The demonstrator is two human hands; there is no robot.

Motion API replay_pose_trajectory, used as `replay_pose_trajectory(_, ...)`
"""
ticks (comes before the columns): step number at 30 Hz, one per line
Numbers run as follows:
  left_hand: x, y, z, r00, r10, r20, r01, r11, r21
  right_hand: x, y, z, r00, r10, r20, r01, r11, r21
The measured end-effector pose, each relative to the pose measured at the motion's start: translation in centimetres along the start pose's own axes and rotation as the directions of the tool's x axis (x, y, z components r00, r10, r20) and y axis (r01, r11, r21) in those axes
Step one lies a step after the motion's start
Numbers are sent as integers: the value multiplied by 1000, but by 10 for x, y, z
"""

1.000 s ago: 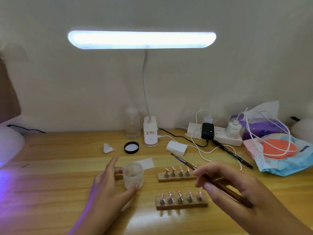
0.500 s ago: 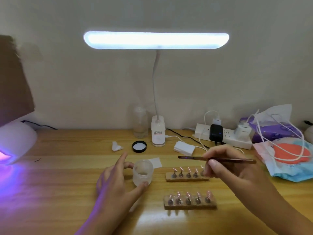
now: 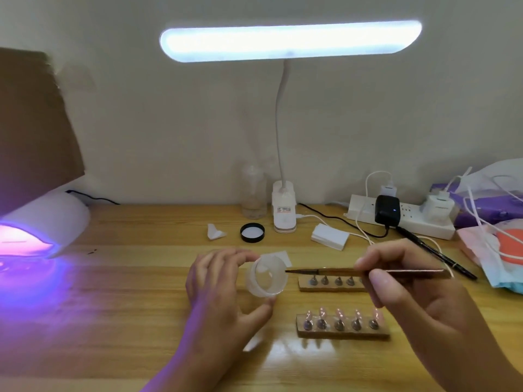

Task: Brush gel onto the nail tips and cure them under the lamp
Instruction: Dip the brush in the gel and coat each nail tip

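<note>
Desk [image 3: 113, 321]: label [image 3: 283, 209] illegible; left hand [image 3: 220, 290] grips jar [image 3: 267, 275], right hand [image 3: 416, 292] brush [image 3: 334, 271].

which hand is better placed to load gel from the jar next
Right: the right hand holds the brush, tip at the jar, which the left hand grips tilted toward it.

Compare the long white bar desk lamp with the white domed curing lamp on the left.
The long white bar desk lamp shines white; the white domed curing lamp glows pink-purple. The desk lamp's bar is raised on a thin neck; the curing lamp sits low on the wooden table. The desk lamp stands mid-table by the wall; the curing lamp is cut off by the left edge. Both are white and lit.
</note>
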State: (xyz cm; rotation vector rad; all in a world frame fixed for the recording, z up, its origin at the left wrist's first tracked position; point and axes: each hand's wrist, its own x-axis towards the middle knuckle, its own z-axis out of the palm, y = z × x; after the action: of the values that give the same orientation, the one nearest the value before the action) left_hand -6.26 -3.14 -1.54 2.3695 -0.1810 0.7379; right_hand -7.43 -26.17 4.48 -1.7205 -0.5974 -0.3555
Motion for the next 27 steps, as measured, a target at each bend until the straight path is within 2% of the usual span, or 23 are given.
replay_pose_trajectory(4,0,7,-2,1000,17,7,-17,1000,-14,-5,-2,4,993,-107,45,114,975,-190)
replay_pose_trajectory(9,-2,15,-4,997,65,-38,-65,998,6,-13,-2,10,980,-156,126,185,946,-264)
replay_pose_trajectory(14,-1,11,-2,995,96,-22,-96,995,27,-14,3,15,962,-197,188,252,906,-341)
replay_pose_trajectory(27,-2,10,-2,988,153,-2,-153,988,6,-10,13,20,975,-27,220,97,944,-315)
